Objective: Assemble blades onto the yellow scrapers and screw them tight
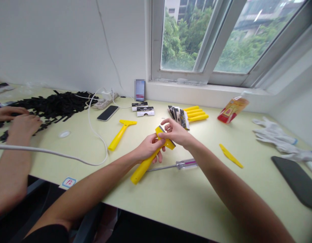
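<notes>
A yellow scraper (145,166) is held over the table, its handle slanting toward me and its head away. My left hand (150,147) wraps around it just below the head. At the head, my right hand (176,133) pinches the scraper between thumb and fingers, where a thin dark blade edge shows. Beneath the hands lies a screwdriver (185,164) with a clear and purple handle, partly behind my right forearm. To the left rests a second yellow scraper (121,134). A loose flat yellow piece (230,155) lies to the right.
Several packaged yellow-handled scrapers (187,114) lie near the window. Behind are two small cartons (145,111), phones (108,113) and a power strip (105,101). A white cable (69,158) crosses the left side. A co-worker's hands (24,123) are beside black strips (52,106). Gloves (274,135) lie right.
</notes>
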A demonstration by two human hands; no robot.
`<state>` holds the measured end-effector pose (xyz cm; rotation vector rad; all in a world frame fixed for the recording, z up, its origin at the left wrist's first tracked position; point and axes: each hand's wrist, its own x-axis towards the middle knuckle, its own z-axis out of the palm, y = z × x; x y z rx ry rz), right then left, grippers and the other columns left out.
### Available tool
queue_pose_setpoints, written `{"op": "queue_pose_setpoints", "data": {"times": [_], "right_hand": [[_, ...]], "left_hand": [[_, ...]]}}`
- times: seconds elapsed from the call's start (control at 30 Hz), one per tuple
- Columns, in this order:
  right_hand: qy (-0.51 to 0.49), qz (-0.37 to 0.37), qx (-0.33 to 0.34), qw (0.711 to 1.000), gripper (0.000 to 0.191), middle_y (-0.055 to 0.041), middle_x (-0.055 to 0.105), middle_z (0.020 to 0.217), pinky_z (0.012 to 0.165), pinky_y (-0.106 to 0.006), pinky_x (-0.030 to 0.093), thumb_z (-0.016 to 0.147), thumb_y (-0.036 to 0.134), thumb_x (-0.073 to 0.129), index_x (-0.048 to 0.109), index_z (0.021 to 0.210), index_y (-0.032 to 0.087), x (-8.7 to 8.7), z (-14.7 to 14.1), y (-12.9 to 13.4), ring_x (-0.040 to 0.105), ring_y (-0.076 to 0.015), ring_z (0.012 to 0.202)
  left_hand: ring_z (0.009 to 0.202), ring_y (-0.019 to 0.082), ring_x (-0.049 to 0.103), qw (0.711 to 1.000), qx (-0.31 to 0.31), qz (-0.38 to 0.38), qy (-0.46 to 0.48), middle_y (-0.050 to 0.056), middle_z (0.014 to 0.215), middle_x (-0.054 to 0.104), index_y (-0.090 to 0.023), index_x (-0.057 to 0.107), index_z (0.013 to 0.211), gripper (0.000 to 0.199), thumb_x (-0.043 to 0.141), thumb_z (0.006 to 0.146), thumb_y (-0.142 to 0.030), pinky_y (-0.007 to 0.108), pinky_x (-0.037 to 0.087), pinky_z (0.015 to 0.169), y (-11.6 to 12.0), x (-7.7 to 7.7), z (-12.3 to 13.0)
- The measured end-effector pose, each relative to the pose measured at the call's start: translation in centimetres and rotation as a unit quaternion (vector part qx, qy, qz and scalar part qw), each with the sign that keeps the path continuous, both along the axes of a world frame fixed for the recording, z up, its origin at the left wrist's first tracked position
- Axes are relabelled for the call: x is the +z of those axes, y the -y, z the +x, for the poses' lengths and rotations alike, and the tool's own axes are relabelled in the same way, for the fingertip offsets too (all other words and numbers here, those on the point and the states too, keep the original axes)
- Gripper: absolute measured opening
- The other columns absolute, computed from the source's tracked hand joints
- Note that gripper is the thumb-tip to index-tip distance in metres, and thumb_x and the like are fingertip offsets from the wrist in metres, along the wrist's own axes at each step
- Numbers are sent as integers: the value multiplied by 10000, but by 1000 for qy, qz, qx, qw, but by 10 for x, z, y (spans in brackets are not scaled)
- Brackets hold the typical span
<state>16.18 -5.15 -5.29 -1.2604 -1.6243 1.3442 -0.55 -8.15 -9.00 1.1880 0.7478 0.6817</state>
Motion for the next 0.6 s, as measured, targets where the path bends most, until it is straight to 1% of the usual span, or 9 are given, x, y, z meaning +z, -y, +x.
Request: {"op": "queue_pose_setpoints", "data": {"times": [0.1, 0.17, 0.3, 0.4, 0.47, 0.53, 0.6], "right_hand": [[-59, -81, 68, 993, 495, 18, 577, 829, 576, -262, 473, 652, 307, 807, 522, 1045, 215, 0, 5, -2, 590, -128, 670], [-80, -97, 96, 987, 475, 24, 591, 790, 587, -262, 471, 677, 308, 803, 540, 1060, 210, -1, 7, -3, 595, -129, 663], [-90, -68, 104, 988, 431, 13, 622, 786, 609, -253, 465, 720, 339, 789, 575, 1067, 196, 0, 11, -4, 602, -125, 684], [-55, -48, 118, 990, 413, 1, 652, 776, 583, -241, 447, 750, 343, 765, 593, 1092, 187, 3, 14, -5, 596, -121, 668], [-31, -39, 123, 991, 430, 1, 661, 755, 565, -236, 440, 737, 315, 773, 597, 1106, 183, 4, 17, -6, 590, -120, 649], [-25, -35, 116, 992, 447, -2, 667, 755, 564, -240, 450, 727, 288, 777, 593, 1120, 180, 6, 19, -6, 599, -127, 654], [-32, -34, 95, 994, 449, 1, 662, 749, 569, -244, 464, 734, 265, 766, 582, 1134, 179, 6, 21, -5, 612, -133, 661]], "left_hand": [[440, 130, 639, 1000, -14, 9, -10, -15, 812, 586, -197, 458, 1170, 485, 620, 876, -547, 173, 428, 303, 1, 2, 0], [439, 129, 638, 1000, -23, 10, -17, -13, 812, 588, -187, 460, 1169, 491, 623, 874, -545, 175, 428, 305, 1, 4, 0], [442, 124, 636, 1000, -21, 7, -13, -5, 826, 590, -174, 467, 1119, 473, 616, 876, -552, 174, 419, 304, 2, 7, -1], [438, 117, 628, 1000, -5, 13, -17, 5, 836, 587, -161, 476, 1057, 458, 593, 883, -567, 173, 401, 296, 0, 7, -1], [439, 118, 625, 999, -2, 24, -32, 9, 830, 582, -151, 486, 1053, 468, 589, 882, -573, 178, 401, 297, 0, 8, -1], [456, 127, 630, 998, 0, 38, -53, 17, 826, 584, -144, 495, 1102, 488, 576, 887, -575, 190, 420, 316, 0, 10, -2], [483, 133, 638, 994, 18, 68, -85, 39, 858, 608, -153, 479, 1207, 518, 553, 903, -566, 211, 455, 358, 1, 14, -3]]}}
